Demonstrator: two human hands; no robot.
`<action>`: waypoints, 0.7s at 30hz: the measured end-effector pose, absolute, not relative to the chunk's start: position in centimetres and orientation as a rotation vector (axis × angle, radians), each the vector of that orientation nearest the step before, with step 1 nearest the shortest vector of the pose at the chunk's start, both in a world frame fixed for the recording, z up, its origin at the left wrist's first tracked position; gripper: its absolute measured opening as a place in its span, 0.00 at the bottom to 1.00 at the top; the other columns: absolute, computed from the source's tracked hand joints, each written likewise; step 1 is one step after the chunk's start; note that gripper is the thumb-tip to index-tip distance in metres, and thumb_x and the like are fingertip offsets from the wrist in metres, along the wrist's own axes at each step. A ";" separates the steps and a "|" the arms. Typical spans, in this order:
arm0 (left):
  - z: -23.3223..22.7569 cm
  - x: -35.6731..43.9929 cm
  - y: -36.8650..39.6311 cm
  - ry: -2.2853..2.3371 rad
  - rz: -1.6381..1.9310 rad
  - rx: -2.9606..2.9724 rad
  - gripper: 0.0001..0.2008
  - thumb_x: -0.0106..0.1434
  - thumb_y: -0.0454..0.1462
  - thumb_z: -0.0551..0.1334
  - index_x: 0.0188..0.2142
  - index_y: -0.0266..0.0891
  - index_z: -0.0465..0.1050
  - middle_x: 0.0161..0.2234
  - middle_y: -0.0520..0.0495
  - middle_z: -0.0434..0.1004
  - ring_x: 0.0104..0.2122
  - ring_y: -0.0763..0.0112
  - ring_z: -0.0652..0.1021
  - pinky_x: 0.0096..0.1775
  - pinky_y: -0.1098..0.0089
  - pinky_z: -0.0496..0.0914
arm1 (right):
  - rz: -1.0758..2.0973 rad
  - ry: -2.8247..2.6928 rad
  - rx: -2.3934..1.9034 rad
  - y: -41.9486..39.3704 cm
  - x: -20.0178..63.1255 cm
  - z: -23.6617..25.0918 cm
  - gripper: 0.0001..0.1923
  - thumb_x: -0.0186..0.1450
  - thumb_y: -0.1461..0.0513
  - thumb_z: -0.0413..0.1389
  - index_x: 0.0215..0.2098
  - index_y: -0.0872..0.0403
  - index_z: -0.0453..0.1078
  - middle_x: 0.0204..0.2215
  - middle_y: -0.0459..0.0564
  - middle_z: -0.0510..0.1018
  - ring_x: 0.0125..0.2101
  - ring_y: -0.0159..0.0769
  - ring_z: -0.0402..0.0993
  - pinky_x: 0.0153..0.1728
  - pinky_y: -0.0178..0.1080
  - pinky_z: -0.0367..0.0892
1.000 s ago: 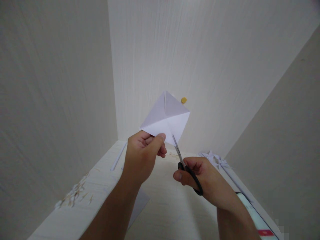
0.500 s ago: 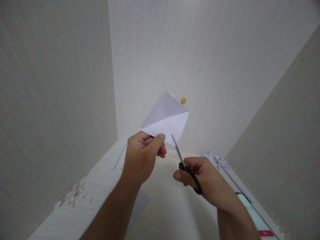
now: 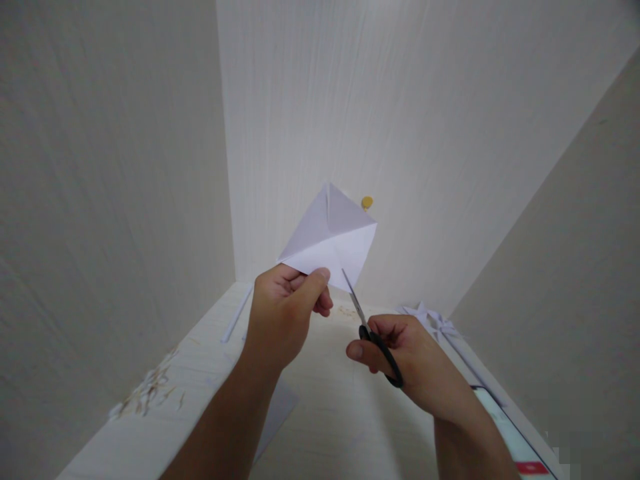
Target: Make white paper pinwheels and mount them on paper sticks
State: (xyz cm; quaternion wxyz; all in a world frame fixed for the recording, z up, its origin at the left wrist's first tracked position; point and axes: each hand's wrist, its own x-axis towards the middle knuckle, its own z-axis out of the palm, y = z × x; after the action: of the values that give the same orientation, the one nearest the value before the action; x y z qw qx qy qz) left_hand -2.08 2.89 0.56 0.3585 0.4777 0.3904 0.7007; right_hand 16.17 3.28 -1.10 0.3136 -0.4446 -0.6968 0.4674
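I see the folded paper (image 3: 333, 240) above the worktop (image 3: 330, 407), scissors (image 3: 373, 337) right of it, paper scraps (image 3: 145, 393) far left, a phone (image 3: 510, 433) far right.

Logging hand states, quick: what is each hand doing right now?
Left hand: closed on the folded white paper.
Right hand: closed on the black-handled scissors, blades at the paper's lower edge.

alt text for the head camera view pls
The left hand holds up a folded white paper while the right hand brings black-handled scissors to its lower edge, above a pale table strewn with paper scraps.
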 end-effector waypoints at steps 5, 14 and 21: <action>0.4 -2.0 3.1 1.006 1.812 1.233 0.13 0.59 0.38 0.66 0.19 0.37 0.72 0.16 0.53 0.74 0.18 0.75 0.73 0.25 0.73 0.71 | 1.237 -1.853 -1.205 3.4 16.2 -1.1 0.29 0.54 0.44 0.70 0.19 0.52 0.61 0.16 0.39 0.61 0.20 0.26 0.51 0.21 0.34 0.47; 0.4 -2.2 3.1 1.017 1.815 1.239 0.14 0.59 0.38 0.66 0.18 0.38 0.72 0.16 0.53 0.74 0.18 0.75 0.73 0.26 0.73 0.71 | 1.204 -1.844 -1.205 3.3 16.2 -0.9 0.30 0.53 0.43 0.71 0.18 0.52 0.59 0.15 0.38 0.59 0.19 0.26 0.50 0.20 0.35 0.46; 0.4 -2.1 3.1 0.998 1.805 1.244 0.14 0.59 0.38 0.66 0.19 0.38 0.72 0.16 0.53 0.74 0.19 0.74 0.73 0.26 0.72 0.71 | 1.198 -1.866 -1.209 3.5 16.3 -1.2 0.30 0.54 0.43 0.71 0.19 0.52 0.61 0.16 0.39 0.61 0.19 0.26 0.51 0.21 0.35 0.46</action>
State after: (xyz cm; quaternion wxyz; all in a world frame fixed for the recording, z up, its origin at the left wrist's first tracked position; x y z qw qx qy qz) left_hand -2.15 3.06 0.36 0.3583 0.4823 0.3867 0.6996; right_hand 16.29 3.53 -1.21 0.3033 -0.4561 -0.7039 0.4522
